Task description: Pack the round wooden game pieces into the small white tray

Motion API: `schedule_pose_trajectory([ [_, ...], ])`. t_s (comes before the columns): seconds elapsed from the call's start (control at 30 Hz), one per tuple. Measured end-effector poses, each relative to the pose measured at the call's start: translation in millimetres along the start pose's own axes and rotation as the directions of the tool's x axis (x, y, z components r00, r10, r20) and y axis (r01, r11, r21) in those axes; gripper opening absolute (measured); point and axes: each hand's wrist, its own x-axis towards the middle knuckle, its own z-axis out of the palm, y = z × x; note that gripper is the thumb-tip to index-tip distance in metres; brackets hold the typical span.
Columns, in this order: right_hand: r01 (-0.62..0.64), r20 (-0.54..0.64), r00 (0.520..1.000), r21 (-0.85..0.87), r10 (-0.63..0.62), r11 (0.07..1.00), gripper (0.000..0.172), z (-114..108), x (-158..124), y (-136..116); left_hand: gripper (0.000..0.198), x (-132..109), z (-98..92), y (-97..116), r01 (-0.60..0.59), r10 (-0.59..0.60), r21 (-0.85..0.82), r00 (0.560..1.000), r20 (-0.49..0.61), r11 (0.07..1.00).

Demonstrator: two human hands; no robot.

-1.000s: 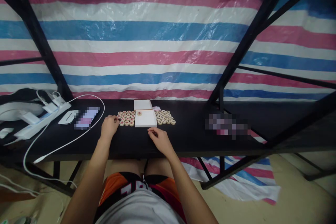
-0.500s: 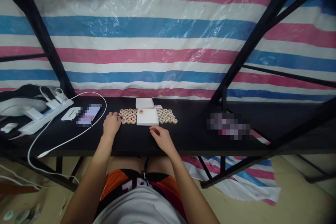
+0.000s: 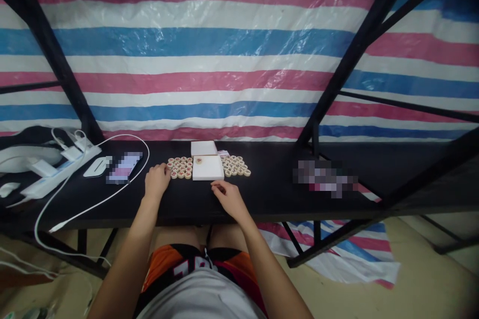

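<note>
My left hand [image 3: 157,180] rests on the black table with its fingers bent together, at the left edge of the red-marked Chinese chess pieces [image 3: 181,167]; what its fingertips hold, if anything, is hidden. Those round pieces lie in close rows. An open white box [image 3: 208,171] stands just right of them, with a single red-marked piece [image 3: 199,161] in its far left corner. My right hand [image 3: 227,196] lies in front of the box, fingers loosely curled and a gap beside the thumb, nothing seen in it. Dark-marked Chinese chess pieces [image 3: 235,165] are grouped right of the box.
Behind the box lies its white lid [image 3: 204,148], beside a small printed paper [image 3: 223,153]. To the left are a phone [image 3: 125,167], a white cable [image 3: 93,203] and a power strip [image 3: 56,172]. A blurred object [image 3: 325,178] lies right. Black metal posts frame the table.
The whole view has shifted slightly. Both hands stay in nearly the same places beside the pieces and the box; the pieces show no clear movement.
</note>
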Motion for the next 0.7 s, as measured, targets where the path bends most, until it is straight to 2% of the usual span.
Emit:
schedule_pose_trajectory([
  [0.2,-0.009,0.006,1.0,0.004,0.009,1.0,0.022,-0.2,-0.3,-2.1,0.028,-2.3,-5.6,6.0,-0.03,0.032,0.034,0.998,-0.05,0.999],
  [0.3,0.002,0.005,1.0,0.003,-0.002,1.0,0.022,-0.6,-0.5,-2.0,0.028,0.5,-7.2,21.1,-0.174,0.175,0.011,0.981,-0.086,0.985],
  [0.33,0.006,0.006,1.0,0.007,-0.006,1.0,0.022,-0.6,-0.5,-1.6,0.028,3.0,-7.1,29.1,-0.262,0.261,-0.005,0.962,-0.076,0.965],
  [0.4,0.012,0.004,1.0,0.013,-0.012,1.0,0.021,-0.6,-0.4,-0.7,0.027,10.2,-6.0,48.4,-0.44,0.44,-0.046,0.898,-0.018,0.897],
  [0.47,0.011,0.001,1.0,0.015,-0.011,1.0,0.021,-0.5,-0.3,-0.3,0.028,20.2,-4.2,69.3,-0.537,0.54,-0.071,0.841,0.03,0.841],
  [0.6,0.007,-0.002,1.0,0.012,-0.007,1.0,0.021,-0.6,0.0,-2.3,0.035,42.2,-0.6,100.9,-0.59,0.589,-0.034,0.799,0.123,0.807],
  [0.7,-0.002,0.003,1.0,0.009,0.001,1.0,0.02,-0.6,0.2,-3.6,0.034,54.6,1.6,110.0,-0.577,0.562,0.022,0.803,0.197,0.817],
])
